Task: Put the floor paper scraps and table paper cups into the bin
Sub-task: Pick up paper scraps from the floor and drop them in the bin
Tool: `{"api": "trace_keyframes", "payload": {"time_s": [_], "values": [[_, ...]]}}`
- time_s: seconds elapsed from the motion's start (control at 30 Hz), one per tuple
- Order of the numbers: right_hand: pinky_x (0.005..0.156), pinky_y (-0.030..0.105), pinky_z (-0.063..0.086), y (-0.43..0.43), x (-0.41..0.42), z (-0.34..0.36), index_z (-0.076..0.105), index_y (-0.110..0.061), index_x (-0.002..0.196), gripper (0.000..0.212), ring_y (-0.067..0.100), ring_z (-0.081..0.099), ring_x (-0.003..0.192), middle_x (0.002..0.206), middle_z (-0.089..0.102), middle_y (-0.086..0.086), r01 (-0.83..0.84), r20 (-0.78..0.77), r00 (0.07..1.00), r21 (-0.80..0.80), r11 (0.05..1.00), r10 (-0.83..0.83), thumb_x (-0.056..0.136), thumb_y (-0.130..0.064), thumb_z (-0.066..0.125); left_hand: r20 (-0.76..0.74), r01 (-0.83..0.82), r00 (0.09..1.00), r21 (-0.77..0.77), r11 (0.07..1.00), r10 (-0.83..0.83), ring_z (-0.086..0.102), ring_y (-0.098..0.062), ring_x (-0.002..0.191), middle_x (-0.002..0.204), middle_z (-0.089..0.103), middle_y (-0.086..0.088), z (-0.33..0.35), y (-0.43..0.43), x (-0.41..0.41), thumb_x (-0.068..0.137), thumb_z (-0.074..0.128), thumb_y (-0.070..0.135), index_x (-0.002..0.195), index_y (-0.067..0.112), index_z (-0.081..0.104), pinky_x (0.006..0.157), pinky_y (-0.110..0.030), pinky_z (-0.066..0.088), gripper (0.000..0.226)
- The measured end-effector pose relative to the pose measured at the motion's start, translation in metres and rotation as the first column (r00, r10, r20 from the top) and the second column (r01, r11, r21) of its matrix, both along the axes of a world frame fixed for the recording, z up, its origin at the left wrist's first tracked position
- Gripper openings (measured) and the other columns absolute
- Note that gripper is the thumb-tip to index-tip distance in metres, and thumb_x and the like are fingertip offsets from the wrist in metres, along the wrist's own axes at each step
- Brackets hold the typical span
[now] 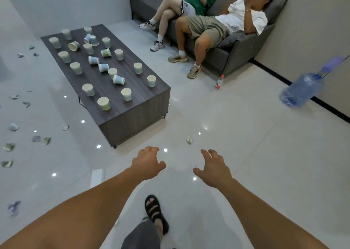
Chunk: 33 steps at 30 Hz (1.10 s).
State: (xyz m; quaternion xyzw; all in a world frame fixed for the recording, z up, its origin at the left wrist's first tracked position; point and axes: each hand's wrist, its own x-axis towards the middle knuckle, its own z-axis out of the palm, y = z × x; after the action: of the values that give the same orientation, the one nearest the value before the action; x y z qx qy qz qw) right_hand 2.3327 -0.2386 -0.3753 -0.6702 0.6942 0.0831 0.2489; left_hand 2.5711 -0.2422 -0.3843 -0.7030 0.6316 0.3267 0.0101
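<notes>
Both bare arms stretched forward over the tiled floor, left hand empty with fingers loosely curled, right hand empty with fingers spread, paper cups scattered upright and tipped on the dark table ahead left, paper scraps strewn on the floor left of it, one scrap just beyond the hands

Single view only. The head-worn wide-angle camera looks forward and down from standing height. Both forearms enter from the near edge, placing the left hand and right hand near centre. The coffee table lies far left and the sofa far right.
</notes>
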Motion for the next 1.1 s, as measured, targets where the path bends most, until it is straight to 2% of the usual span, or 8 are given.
{"api": "trace_keyframes", "payload": {"time_s": [0.2,0.37,0.53,0.8,0.93,1.1], "values": [[0.106,0.044,0.038,-0.119,-0.013,-0.042,0.016,-0.028,0.154,0.08,0.024,0.018,0.144,0.16,0.013,0.0,-0.064,-0.047,0.997,0.086,0.994,0.068,0.088,-0.053,0.055,-0.048,-0.074,0.996,0.095,0.993,0.079,0.025,-0.025,0.139,0.154,0.026,-0.001,-0.062,-0.106,-0.012,0.088,0.051,0.048,0.148,0.021,0.027,0.11,-0.046,0.03,0.07],[0.105,0.042,0.038,-0.21,-0.029,-0.084,0.015,-0.028,0.154,0.079,0.024,0.02,0.143,0.159,0.014,0.0,-0.102,-0.086,0.989,0.163,0.981,0.117,0.09,-0.054,0.054,-0.148,-0.148,0.974,0.155,0.977,0.171,0.024,-0.022,0.139,0.154,0.025,-0.001,-0.099,-0.171,-0.031,0.091,0.051,0.046,0.149,0.02,0.025,0.113,-0.041,0.028,0.069],[0.106,0.043,0.037,-0.284,-0.035,-0.154,0.017,-0.027,0.153,0.078,0.026,0.023,0.141,0.158,0.018,0.004,-0.148,-0.074,0.982,0.269,0.952,0.173,0.089,-0.051,0.055,-0.111,-0.271,0.948,0.217,0.938,0.299,0.025,-0.023,0.139,0.154,0.024,-0.002,-0.153,-0.22,-0.027,0.091,0.051,0.045,0.149,0.019,0.025,0.113,-0.041,0.029,0.069],[0.103,0.043,0.04,-0.409,-0.043,-0.34,0.019,-0.026,0.152,0.074,0.027,0.024,0.139,0.157,0.017,0.003,-0.308,-0.046,0.937,0.361,0.88,0.347,0.09,-0.046,0.052,-0.033,-0.42,0.893,0.298,0.857,0.449,0.023,-0.02,0.139,0.153,0.024,0.002,-0.293,-0.309,-0.064,0.092,0.049,0.044,0.148,0.021,0.025,0.11,-0.037,0.032,0.065],[0.1,0.043,0.041,-0.468,-0.062,-0.455,0.017,-0.026,0.152,0.076,0.028,0.026,0.137,0.157,0.017,0.003,-0.384,-0.06,0.898,0.374,0.844,0.435,0.089,-0.047,0.054,-0.036,-0.48,0.857,0.304,0.823,0.513,0.026,-0.018,0.137,0.151,0.026,0.004,-0.389,-0.353,-0.099,0.091,0.05,0.043,0.147,0.022,0.028,0.107,-0.037,0.033,0.064],[0.095,0.043,0.043,-0.513,-0.097,-0.593,0.021,-0.026,0.15,0.078,0.031,0.032,0.132,0.152,0.023,0.004,-0.424,-0.09,0.869,0.372,0.826,0.486,0.086,-0.048,0.061,-0.016,-0.475,0.86,0.342,0.811,0.51,0.028,-0.02,0.136,0.151,0.027,0.002,-0.514,-0.374,-0.13,0.09,0.052,0.042,0.146,0.022,0.028,0.105,-0.038,0.035,0.065]]}}
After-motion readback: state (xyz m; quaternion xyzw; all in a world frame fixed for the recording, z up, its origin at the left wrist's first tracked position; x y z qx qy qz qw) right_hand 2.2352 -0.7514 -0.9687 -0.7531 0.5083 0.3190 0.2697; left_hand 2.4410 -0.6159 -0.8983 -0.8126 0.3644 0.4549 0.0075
